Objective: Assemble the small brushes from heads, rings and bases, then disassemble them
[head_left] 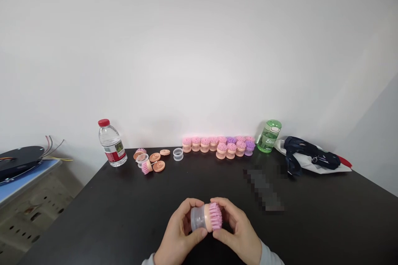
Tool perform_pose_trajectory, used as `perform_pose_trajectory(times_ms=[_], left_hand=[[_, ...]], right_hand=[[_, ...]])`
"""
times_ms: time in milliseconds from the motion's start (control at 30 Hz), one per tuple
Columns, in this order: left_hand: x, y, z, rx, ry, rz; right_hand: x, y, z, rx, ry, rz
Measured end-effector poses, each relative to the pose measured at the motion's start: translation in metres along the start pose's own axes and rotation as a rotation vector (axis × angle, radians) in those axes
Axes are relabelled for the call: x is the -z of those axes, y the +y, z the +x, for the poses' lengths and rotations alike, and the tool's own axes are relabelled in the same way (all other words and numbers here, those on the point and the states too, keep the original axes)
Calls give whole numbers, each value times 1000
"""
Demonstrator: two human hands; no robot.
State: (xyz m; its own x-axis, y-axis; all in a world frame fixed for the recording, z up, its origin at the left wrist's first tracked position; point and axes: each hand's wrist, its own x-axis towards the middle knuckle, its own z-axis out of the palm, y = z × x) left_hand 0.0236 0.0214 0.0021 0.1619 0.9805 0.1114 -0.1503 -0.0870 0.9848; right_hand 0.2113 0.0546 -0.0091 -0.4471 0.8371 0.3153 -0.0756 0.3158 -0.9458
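A small round scrubbing brush (209,217) lies sideways between my hands, just above the near part of the black table. It has pink bristles facing right, a peach collar and a clear, cloudy cup on its left. My left hand (178,232) is closed around the clear cup, thumb below and fingers above. With thumb and fingertips my right hand (240,231) grips the bristle end. Farther left on the table lie loose brush parts: peach discs (154,157), a clear ring (178,154) and a pink bristle head (146,167).
Finished-looking brushes (222,149), mostly pink, stand in rows along the wall. A water bottle (112,145) is at the back left of the black table (130,215). At the back right are a green bottle (269,136) and a dark strapped bundle (311,153). A pixelated patch lies right of centre.
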Motion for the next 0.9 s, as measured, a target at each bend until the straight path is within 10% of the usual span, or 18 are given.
perform_pose_trajectory(times_ms=[533,733,900], left_hand=[[-5,-7,1,94,-133,-277],[-8,-9,-2,-155,-56,41],[-8,-5,-4,-64,39,-50]], right_hand=[[5,-29,-2,156,-98,-336],[2,-13,-5,2,-8,-364],[5,-8,-6,75,44,-271]])
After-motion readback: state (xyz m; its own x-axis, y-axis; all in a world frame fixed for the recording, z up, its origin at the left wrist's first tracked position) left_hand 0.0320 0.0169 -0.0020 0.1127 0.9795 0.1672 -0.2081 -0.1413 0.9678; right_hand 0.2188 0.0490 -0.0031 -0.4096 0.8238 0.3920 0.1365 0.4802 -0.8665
